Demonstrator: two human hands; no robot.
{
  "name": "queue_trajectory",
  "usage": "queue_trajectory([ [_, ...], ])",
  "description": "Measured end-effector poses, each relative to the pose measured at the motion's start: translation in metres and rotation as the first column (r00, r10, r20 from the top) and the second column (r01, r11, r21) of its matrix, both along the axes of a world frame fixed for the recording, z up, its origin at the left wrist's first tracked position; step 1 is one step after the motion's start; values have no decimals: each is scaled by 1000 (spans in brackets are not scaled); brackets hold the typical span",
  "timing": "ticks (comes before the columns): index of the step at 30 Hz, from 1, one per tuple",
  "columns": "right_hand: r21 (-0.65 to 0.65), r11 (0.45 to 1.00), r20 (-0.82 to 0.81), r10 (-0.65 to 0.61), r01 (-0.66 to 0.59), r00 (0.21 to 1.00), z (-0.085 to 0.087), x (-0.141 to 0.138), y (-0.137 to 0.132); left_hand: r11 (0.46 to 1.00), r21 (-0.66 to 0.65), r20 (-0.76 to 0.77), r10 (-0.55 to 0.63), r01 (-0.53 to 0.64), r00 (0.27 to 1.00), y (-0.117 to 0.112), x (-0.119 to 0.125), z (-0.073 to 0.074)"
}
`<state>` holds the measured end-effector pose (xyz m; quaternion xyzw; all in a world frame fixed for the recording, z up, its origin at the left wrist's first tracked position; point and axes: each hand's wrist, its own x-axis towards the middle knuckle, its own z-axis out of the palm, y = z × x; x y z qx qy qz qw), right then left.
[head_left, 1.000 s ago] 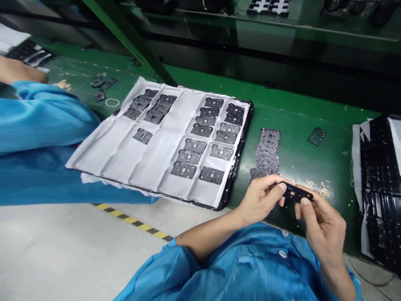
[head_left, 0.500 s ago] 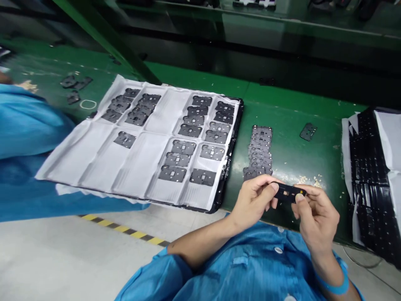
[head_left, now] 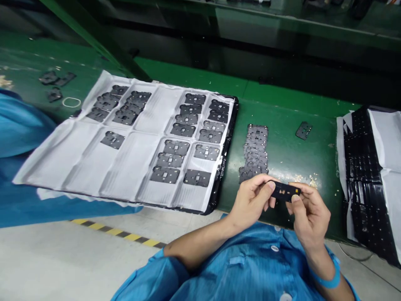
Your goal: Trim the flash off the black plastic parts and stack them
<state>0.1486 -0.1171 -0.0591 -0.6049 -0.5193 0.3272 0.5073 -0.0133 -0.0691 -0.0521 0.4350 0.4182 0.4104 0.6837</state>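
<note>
Between my two hands is a flat black plastic plate with small cutouts and a yellow spot near its right end. My left hand pinches its left end between thumb and fingers. At the other end, my right hand grips it with the thumb on the near face. Just beyond my left hand lies an overlapping row of similar dark plates on the green table. A single plate rests farther back to the right.
A tray lined with white sheet stands left, several plates in its compartments. Another black tray with white lining is at the right edge. Beige crumbs lie behind my right hand. A blue-clothed person is at far left, near loose black parts.
The view has shifted slightly, so the tray and table parts appear farther left. Both hands still hold the plate, which is tilted a little differently, with its yellow spot showing more.
</note>
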Motion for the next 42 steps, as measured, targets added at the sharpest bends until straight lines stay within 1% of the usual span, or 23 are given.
queue_trajectory([
  [7,-10,999,0,-52,52,999,-5,1,-1,999,50,-9,13,-13,1000,-4,0,0],
  [13,4,999,-48,-48,48,998,-5,1,1,996,88,-7,11,-10,1000,-5,0,0],
  [18,-30,999,-71,-32,30,997,-4,3,2,985,172,-41,20,-13,999,-6,-2,1],
  [24,-108,994,-204,-59,37,977,-3,3,4,957,288,-44,25,-11,999,-8,-4,-1],
  [27,-154,988,-285,-30,-15,958,-4,7,4,952,305,-49,19,-4,999,-9,-6,-2],
  [31,-189,976,-353,37,-109,935,-3,13,3,965,261,-35,14,-4,999,-11,-7,-1],
  [34,-190,972,-378,57,-138,924,-1,13,2,980,200,-18,3,1,1000,-11,-7,0],
  [38,-193,968,-403,73,-162,912,0,12,1,996,88,-10,-23,24,1000,-10,-7,0],
  [42,-215,960,-431,73,-181,899,-1,13,1,998,-42,16,-55,56,998,-8,-7,0],
])
